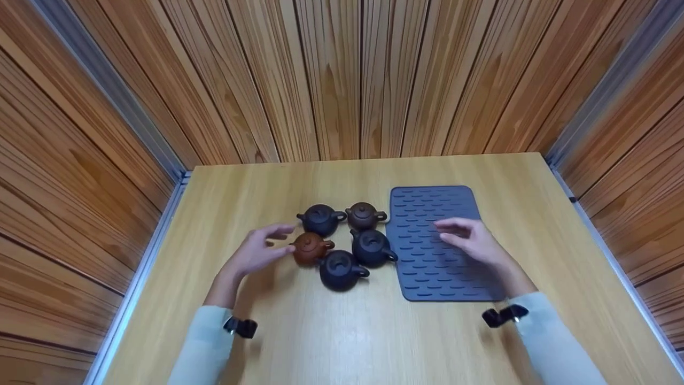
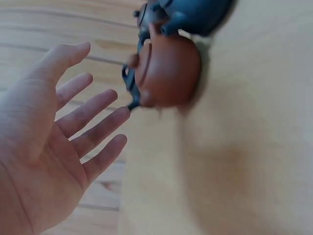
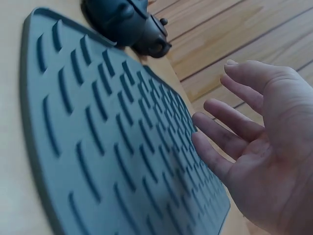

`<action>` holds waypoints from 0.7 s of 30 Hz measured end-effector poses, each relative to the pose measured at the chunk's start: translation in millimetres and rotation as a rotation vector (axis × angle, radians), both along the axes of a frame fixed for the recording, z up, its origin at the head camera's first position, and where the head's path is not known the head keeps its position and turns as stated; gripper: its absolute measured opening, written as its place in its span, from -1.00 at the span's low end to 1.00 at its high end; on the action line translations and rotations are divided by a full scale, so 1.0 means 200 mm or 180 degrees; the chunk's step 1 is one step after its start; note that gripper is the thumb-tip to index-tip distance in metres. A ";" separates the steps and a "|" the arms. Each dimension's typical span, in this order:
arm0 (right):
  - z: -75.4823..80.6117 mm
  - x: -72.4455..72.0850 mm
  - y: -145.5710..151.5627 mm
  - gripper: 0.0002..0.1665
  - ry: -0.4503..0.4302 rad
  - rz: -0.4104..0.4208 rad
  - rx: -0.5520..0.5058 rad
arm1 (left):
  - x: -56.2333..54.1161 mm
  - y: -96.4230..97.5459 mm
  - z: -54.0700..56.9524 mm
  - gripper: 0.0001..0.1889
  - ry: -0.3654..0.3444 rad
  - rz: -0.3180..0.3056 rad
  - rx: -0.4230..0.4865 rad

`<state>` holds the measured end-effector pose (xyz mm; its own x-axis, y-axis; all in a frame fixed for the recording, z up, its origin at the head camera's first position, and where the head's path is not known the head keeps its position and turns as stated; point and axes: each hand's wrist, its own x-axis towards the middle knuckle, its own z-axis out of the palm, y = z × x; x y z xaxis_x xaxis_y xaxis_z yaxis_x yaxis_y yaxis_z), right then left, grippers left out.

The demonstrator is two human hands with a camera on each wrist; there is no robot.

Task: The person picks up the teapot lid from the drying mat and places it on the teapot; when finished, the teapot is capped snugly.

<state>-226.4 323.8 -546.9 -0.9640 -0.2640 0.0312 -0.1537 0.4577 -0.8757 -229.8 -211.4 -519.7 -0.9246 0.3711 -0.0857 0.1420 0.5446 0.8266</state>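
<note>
My left hand (image 1: 261,250) is beside the reddish-brown teapot (image 1: 309,250), fingers spread and holding nothing. In the left wrist view the palm and loose fingers (image 2: 98,110) show next to that teapot (image 2: 171,71). My right hand (image 1: 470,239) hovers over the grey ridged mat (image 1: 427,283), its fingers relaxed and nothing in them. A dark brown teapot (image 1: 363,216) and a black teapot (image 1: 320,220) stand at the back of the cluster. Another black teapot (image 1: 372,248) is near the mat's left edge, and one more black teapot (image 1: 339,271) stands at the front.
The light wooden table (image 1: 331,342) carries everything. Wood-plank walls (image 1: 336,80) rise behind it and at both sides, with metal rails (image 1: 141,267) along the table's side edges. Black straps with small mounts (image 1: 240,326) sit on both sleeves.
</note>
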 end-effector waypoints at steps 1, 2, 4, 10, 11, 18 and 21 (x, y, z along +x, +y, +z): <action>-0.01 0.01 0.02 -0.56 -0.0001 -0.0022 -0.0024 | 0.01 -0.02 -0.01 -0.42 0.0006 0.0029 0.0002; -0.02 0.03 0.04 -0.56 0.0000 -0.0047 -0.0054 | 0.02 -0.04 -0.02 -0.42 0.0005 0.0054 0.0003; -0.02 0.05 0.07 -0.55 -0.0031 -0.0107 -0.0083 | 0.04 -0.06 -0.04 -0.43 -0.0022 0.0105 -0.0004; 0.05 0.05 0.14 -0.49 -0.0113 -0.0285 -0.0137 | 0.03 -0.13 -0.01 -0.39 -0.0111 0.0216 0.0013; 0.06 0.05 0.15 -0.48 -0.0114 -0.0312 -0.0143 | 0.03 -0.15 0.00 -0.39 -0.0112 0.0233 0.0005; 0.21 0.02 0.28 -0.49 0.0165 -0.0485 -0.0210 | 0.03 -0.24 0.11 -0.35 0.0189 0.0332 -0.0189; 0.27 0.00 0.33 -0.51 0.0417 -0.0549 -0.0242 | 0.05 -0.27 0.16 -0.31 0.0461 0.0395 -0.0404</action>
<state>-227.0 390.0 -492.0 -0.9811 -0.0879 0.1726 -0.1936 0.4206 -0.8864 -220.6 -264.9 -486.7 -0.9686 0.2485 0.0125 0.1796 0.6636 0.7262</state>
